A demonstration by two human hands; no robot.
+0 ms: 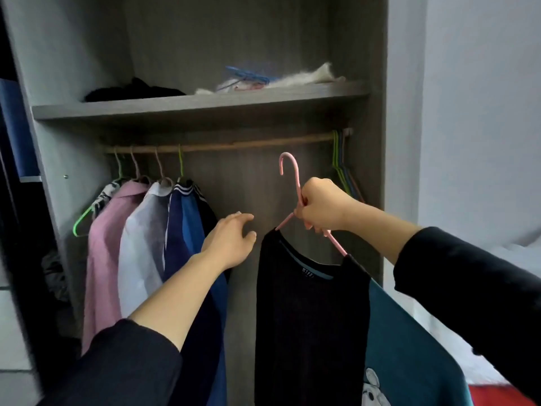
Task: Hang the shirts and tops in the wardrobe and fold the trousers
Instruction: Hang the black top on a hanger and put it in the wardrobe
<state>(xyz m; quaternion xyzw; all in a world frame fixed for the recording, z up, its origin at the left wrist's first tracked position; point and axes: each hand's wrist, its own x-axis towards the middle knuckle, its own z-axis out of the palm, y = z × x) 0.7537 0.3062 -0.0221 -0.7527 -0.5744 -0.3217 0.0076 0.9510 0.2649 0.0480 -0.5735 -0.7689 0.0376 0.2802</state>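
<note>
My right hand [320, 205] grips a pink hanger [288, 168] just below its hook. A black top [310, 312] hangs on that hanger, in front of the open wardrobe and below the wooden rail [234, 145]. My left hand [231, 240] reaches forward with relaxed fingers, beside the blue striped top [187, 224] at the right end of the hung clothes. A pink shirt [105, 244] and a white shirt [143, 244] hang further left on the rail. A teal top [409, 347] drapes under my right forearm.
Several bare hangers [341, 165] bunch at the rail's right end. The shelf [199, 105] above carries dark folded cloth [131, 90], blue hangers [248, 76] and white fabric. A gap on the rail lies between the hung clothes and the bare hangers. A pale wall stands at the right.
</note>
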